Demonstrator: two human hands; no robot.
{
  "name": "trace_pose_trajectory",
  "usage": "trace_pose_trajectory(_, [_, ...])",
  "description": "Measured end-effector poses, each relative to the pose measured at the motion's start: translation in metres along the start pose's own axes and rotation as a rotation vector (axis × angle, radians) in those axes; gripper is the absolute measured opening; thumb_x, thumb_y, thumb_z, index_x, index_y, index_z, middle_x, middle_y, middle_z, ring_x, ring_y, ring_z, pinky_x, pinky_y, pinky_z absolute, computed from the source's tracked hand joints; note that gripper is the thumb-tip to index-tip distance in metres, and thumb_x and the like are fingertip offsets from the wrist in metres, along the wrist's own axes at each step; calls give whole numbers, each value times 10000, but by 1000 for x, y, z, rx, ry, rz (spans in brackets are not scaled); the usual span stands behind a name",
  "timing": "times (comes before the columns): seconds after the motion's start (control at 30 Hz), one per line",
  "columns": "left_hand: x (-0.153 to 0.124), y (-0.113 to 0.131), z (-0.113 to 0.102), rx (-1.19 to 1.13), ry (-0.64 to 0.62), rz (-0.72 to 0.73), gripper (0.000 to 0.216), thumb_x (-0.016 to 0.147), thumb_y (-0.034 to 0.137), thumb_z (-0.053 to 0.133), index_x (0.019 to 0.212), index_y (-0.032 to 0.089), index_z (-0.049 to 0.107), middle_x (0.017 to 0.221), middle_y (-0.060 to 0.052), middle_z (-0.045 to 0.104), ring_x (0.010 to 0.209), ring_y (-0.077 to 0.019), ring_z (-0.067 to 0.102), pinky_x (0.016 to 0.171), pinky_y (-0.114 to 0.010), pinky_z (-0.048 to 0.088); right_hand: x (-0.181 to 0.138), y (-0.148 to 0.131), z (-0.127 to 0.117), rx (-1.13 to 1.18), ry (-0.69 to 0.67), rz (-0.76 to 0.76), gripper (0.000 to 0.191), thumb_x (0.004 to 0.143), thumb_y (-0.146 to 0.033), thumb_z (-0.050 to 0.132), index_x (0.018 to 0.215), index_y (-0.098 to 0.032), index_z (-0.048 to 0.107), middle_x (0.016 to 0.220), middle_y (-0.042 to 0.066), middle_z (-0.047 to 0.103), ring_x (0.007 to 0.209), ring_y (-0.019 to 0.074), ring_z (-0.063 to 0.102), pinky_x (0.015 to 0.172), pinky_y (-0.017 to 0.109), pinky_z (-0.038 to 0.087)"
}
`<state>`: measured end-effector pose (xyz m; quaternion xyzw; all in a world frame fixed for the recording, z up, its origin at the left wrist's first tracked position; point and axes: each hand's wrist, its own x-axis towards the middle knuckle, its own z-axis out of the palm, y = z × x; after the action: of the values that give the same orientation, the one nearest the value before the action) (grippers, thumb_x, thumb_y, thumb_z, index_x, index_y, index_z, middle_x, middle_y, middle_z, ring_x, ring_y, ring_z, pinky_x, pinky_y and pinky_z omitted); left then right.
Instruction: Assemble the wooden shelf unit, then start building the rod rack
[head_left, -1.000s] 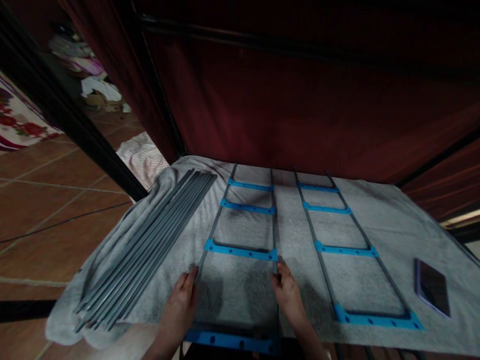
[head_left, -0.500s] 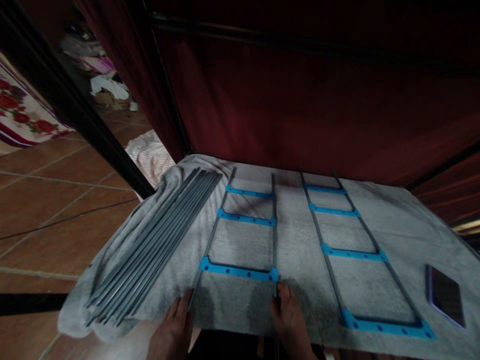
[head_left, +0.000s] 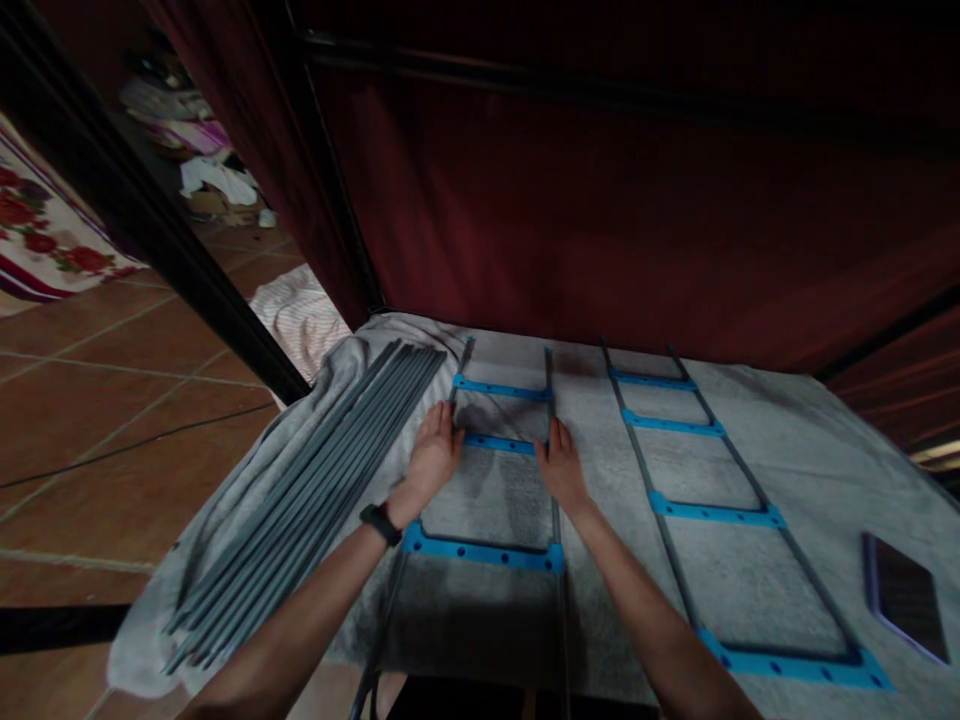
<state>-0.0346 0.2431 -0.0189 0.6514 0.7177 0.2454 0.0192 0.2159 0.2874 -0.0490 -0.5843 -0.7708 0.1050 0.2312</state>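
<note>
Two grey rods joined by blue crossbars form a ladder-like frame lying in front of me. My left hand (head_left: 435, 450), with a dark watch (head_left: 381, 523) on its wrist, is closed around the left end of the middle blue crossbar (head_left: 499, 443). At that bar's right end, my right hand (head_left: 562, 465) grips it where it meets the rod. The fingers partly hide both ends. A farther blue crossbar (head_left: 502, 388) and a nearer blue crossbar (head_left: 484, 553) span the same rods. The rods' near ends reach past the cloth's front edge toward me.
Left of the frame lies a bundle of grey rods (head_left: 315, 510). A second frame with several blue crossbars (head_left: 720, 512) lies to the right, and a phone (head_left: 906, 598) beyond it. Grey cloth (head_left: 607, 590) covers the surface. A dark red curtain (head_left: 600, 230) hangs behind.
Both hands have moved forward from the near part of the rods to the middle crossbar. The near crossbar has shifted slightly toward me in view.
</note>
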Motion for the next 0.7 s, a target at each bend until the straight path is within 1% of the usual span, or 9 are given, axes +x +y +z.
trace_pose_trajectory(0.07, [38, -2, 20, 47, -28, -3, 591, 991, 342, 385, 1475, 3, 367, 1552, -257, 389, 1488, -341, 300, 1210, -494, 295, 33, 0, 13, 0, -37, 59, 639, 1017, -383, 299, 1527, 2, 307, 1576, 248, 356, 1479, 323, 312, 1177, 487, 305])
trace_pose_trajectory(0.1, [52, -4, 29, 65, -38, 1, 596, 989, 346, 393, 1473, 0, 372, 1551, -259, 392, 1488, -347, 301, 1206, -497, 294, 47, 1, 19, 2, -46, 73, 641, 1018, -386, 280, 1532, -3, 300, 1586, 245, 342, 1484, 324, 302, 1179, 496, 291])
trace_pose_trajectory(0.13, [62, -8, 36, 77, -42, 24, 594, 990, 345, 390, 1477, 6, 375, 1557, -253, 387, 1491, -347, 295, 1203, -495, 295, 58, 2, 23, 2, -50, 73, 644, 1018, -393, 270, 1537, -13, 296, 1594, 237, 330, 1489, 321, 293, 1183, 494, 276])
trace_pose_trajectory(0.2, [75, -17, 48, 92, -40, 56, 599, 990, 360, 396, 1486, 24, 378, 1572, -241, 370, 1498, -344, 282, 1197, -492, 300, 75, 5, 30, -13, -55, 74, 653, 1017, -408, 263, 1542, -20, 293, 1606, 227, 313, 1496, 312, 275, 1189, 485, 252])
trace_pose_trajectory(0.33, [79, -35, 65, 81, -76, 56, 657, 993, 448, 406, 1505, 39, 359, 1593, -230, 338, 1508, -334, 260, 1197, -474, 296, 91, 14, 41, -70, -97, 83, 677, 1016, -431, 278, 1544, -7, 285, 1617, 215, 294, 1501, 307, 254, 1195, 456, 222])
trace_pose_trajectory(0.47, [80, -44, 73, 65, -114, 58, 728, 982, 525, 413, 1524, 46, 328, 1603, -224, 322, 1505, -338, 264, 1204, -483, 276, 97, 21, 50, -104, -95, 74, 698, 1001, -461, 343, 1537, -16, 305, 1606, 216, 319, 1495, 308, 259, 1198, 462, 203])
trace_pose_trajectory(0.57, [82, -46, 74, 47, -114, 68, 708, 981, 515, 421, 1517, 59, 343, 1595, -222, 340, 1488, -322, 310, 1208, -477, 276, 99, 24, 53, -116, -108, 88, 729, 979, -484, 403, 1532, -17, 318, 1602, 221, 324, 1487, 317, 270, 1202, 469, 190])
trace_pose_trajectory(0.7, [83, -46, 75, 22, -89, 69, 638, 989, 451, 414, 1501, 72, 375, 1579, -211, 376, 1473, -307, 346, 1202, -470, 308, 99, 26, 55, -83, -105, 114, 675, 1006, -469, 322, 1548, -67, 313, 1626, 171, 299, 1481, 295, 286, 1199, 449, 208])
